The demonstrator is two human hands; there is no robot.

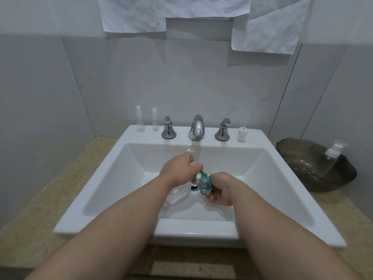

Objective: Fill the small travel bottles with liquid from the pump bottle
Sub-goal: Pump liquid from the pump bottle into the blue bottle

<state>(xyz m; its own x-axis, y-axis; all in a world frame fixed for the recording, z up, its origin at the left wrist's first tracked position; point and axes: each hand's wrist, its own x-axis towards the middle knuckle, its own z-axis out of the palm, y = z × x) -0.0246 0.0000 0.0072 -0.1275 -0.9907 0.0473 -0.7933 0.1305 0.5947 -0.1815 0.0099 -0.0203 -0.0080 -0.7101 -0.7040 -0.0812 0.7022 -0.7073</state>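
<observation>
No text, label, brand, number or sign could be read. Nothing legible was made out on the small bottle [204, 183] gripped by the right hand [221, 191], nor on the paper sheets [173, 11] hung far beyond that hand.

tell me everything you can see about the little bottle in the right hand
The small travel bottle is squat and round-shouldered, of clear blue-tinted plastic as it looks, with a narrow neck and no cap on. Deeper blue near its bottom suggests liquid inside. It is held about upright above the sink basin, near the drain. The right hand wraps its fingers around its right side and base. The green spout of the pump bottle in the left hand meets its open neck.
</observation>
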